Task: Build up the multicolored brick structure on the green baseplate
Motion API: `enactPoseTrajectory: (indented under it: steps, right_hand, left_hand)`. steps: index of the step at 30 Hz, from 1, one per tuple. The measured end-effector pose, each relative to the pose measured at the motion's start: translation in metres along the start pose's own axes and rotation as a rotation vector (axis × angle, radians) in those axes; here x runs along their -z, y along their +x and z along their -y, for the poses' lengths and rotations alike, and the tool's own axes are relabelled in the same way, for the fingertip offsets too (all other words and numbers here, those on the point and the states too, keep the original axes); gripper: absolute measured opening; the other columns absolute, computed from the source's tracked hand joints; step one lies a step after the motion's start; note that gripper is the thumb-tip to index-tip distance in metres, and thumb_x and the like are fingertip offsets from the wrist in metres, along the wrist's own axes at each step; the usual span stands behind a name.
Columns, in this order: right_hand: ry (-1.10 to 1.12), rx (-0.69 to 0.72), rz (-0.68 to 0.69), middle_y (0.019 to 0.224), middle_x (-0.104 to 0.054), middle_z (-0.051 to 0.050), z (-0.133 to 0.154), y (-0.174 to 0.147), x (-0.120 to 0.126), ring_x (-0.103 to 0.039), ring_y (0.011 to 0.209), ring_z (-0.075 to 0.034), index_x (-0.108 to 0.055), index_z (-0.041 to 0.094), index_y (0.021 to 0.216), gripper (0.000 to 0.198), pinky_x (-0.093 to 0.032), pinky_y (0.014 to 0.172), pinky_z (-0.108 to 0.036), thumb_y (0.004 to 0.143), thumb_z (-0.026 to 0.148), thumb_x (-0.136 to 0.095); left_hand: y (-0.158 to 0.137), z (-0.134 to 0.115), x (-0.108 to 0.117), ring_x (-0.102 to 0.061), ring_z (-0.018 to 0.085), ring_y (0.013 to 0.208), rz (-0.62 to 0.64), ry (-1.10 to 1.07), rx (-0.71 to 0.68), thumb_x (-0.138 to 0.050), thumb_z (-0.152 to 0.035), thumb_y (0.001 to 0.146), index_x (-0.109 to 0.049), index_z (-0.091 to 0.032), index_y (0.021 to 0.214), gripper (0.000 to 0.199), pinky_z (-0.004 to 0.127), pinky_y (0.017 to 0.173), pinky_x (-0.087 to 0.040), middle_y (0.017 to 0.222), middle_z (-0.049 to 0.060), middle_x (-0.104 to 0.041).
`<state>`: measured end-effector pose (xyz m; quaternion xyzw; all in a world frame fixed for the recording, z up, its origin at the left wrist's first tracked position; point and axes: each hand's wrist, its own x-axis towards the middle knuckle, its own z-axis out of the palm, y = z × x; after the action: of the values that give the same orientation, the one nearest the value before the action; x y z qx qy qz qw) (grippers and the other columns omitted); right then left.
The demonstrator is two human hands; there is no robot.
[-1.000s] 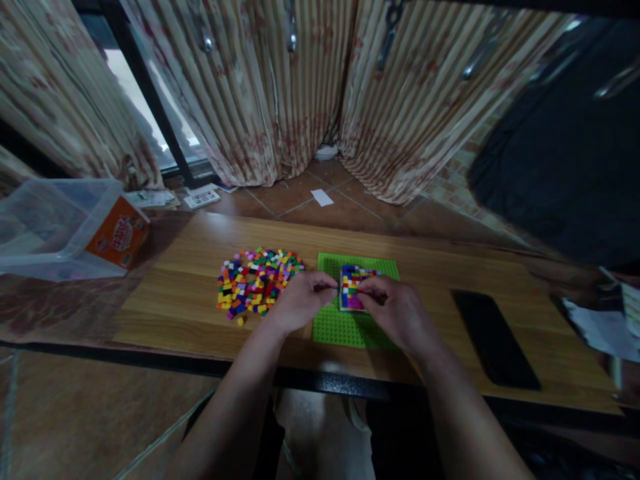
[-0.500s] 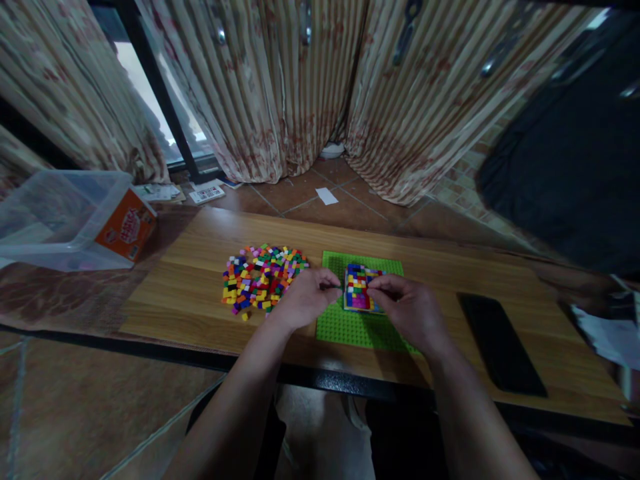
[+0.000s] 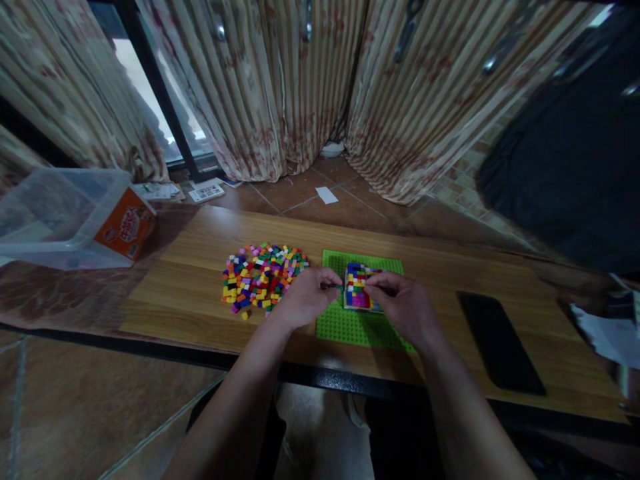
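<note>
Block build (image 3: 355, 285) on green board (image 3: 343, 332); left hand (image 3: 307, 297) over board's left part, right hand (image 3: 407, 305) over its right, fingertips near pinching, can't tell on what; likely block-setting, next press calls for straight alignment

- Most likely a room in a home, though which room cannot be told.
- Long striped curtains (image 3: 250, 100) with reddish floral patches fall in folds across the far side, a household sort of furnishing.
- At far left, a dark-framed window (image 3: 145, 93) lets in daylight between them.
- Brown tiled floor (image 3: 90, 407) with pale grout shows at near left.
- The wood-grain counter (image 3: 185, 260) carries small colourful toy bricks (image 3: 265, 277) and a green studded baseplate (image 3: 340, 330), playthings more domestic than industrial.
- Loose papers (image 3: 605, 327) at right look like everyday clutter.
</note>
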<state>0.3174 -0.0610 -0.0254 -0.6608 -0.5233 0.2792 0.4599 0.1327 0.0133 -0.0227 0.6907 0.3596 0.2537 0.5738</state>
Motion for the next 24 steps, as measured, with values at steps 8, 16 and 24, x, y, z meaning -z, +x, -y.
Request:
enactPoseTrajectory:
  steps: [8,16,24]
  right_hand:
    - [0.078,-0.051,-0.023,0.070,-0.072,-0.002,0.0027,0.0021,-0.0034,-0.065,0.063,-0.017,-0.071,0.020,0.071,0.011,-0.050,0.062,-0.031,0.070,0.031,-0.070]
    - [0.058,-0.085,-0.036,0.072,-0.074,-0.004,0.0058,0.0027,-0.0041,-0.066,0.065,-0.018,-0.071,0.020,0.070,0.011,-0.051,0.064,-0.032,0.068,0.030,-0.071]
    - [0.075,-0.084,-0.080,0.073,-0.073,-0.003,0.0011,0.0040,-0.0001,-0.063,0.066,-0.016,-0.072,0.019,0.073,0.021,-0.047,0.064,-0.030,0.076,0.040,-0.069]
  left_hand:
    - [0.0001,0.0017,-0.0020,-0.057,0.012,0.067,0.000,0.018,-0.006,-0.060,-0.012,0.073,-0.067,-0.015,0.082,0.012,0.024,0.063,-0.044,0.073,0.001,-0.066]
    - [-0.0023,-0.0017,-0.0018,-0.058,0.012,0.067,-0.023,-0.003,-0.030,-0.060,-0.011,0.074,-0.066,-0.014,0.080,0.010,0.023,0.063,-0.044,0.073,0.001,-0.065]
    - [-0.0060,-0.0057,-0.0024,-0.059,0.012,0.068,-0.065,0.108,-0.164,-0.062,-0.013,0.079,-0.073,-0.016,0.086,0.014,0.025,0.066,-0.046,0.076,0.000,-0.068]
